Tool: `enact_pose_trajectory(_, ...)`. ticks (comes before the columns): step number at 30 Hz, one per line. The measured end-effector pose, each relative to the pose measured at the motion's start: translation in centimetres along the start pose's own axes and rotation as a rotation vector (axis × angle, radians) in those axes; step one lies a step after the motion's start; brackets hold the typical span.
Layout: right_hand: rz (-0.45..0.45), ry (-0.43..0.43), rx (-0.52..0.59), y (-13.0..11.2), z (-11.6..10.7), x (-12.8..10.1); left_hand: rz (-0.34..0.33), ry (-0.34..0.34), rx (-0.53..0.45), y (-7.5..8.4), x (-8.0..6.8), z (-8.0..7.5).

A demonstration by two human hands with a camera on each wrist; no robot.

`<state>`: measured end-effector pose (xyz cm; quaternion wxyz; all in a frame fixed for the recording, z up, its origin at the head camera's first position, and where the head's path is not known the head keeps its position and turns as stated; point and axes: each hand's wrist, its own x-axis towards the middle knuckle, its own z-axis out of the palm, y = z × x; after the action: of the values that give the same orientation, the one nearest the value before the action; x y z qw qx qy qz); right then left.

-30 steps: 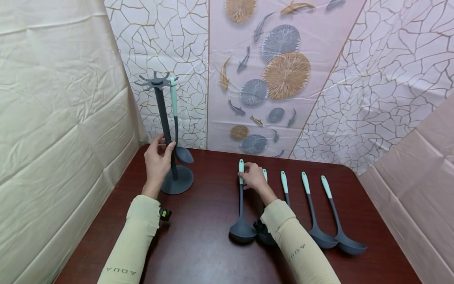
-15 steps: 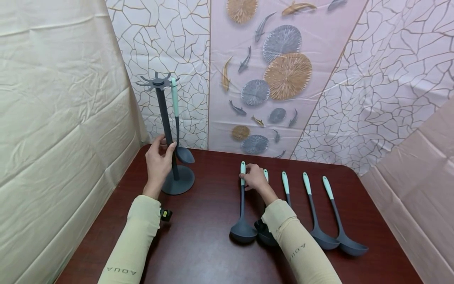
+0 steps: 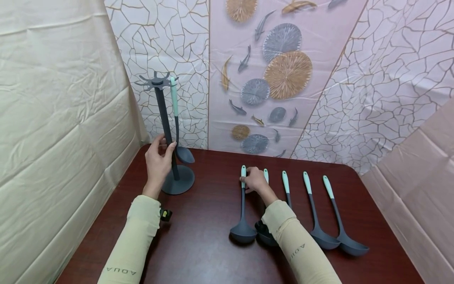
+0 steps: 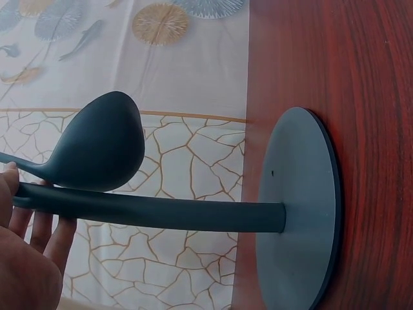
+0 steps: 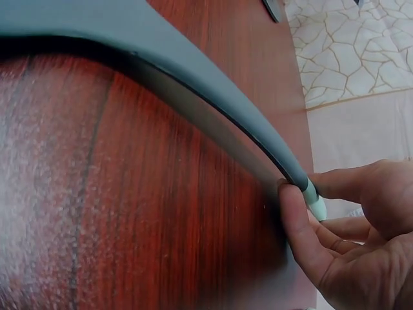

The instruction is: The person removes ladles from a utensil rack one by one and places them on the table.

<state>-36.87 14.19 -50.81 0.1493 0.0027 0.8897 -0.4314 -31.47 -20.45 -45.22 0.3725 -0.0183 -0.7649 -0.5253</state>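
Mint ladle handle (image 3: 243,176) inside right grip (image 3: 253,179)

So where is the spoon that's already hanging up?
In the head view, the dark grey ladle with the mint handle hangs on the grey utensil stand at the table's back left, beside the left hand.

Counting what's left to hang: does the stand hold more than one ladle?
No, only one ladle hangs from the stand; the other five lie flat on the table.
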Motion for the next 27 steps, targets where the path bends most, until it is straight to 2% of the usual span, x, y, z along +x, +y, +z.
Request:
enact_pose_trajectory(10, 0.025, -0.007, -0.040, -0.42, 0.14, 0.08, -0.008, -0.010, 0.009, -0.06, 0.07, -0.08)
enact_pose_trajectory(17, -0.003, 0.002, -0.091, -0.23, 0.28, 0.10, -0.004, -0.012, 0.000, -0.13, 0.04, -0.10)
enact_pose_trajectory(27, -0.031, -0.006, -0.098, 0.35, -0.46, 0.03, -0.015, -0.018, 0.010, 0.25, 0.07, -0.19)
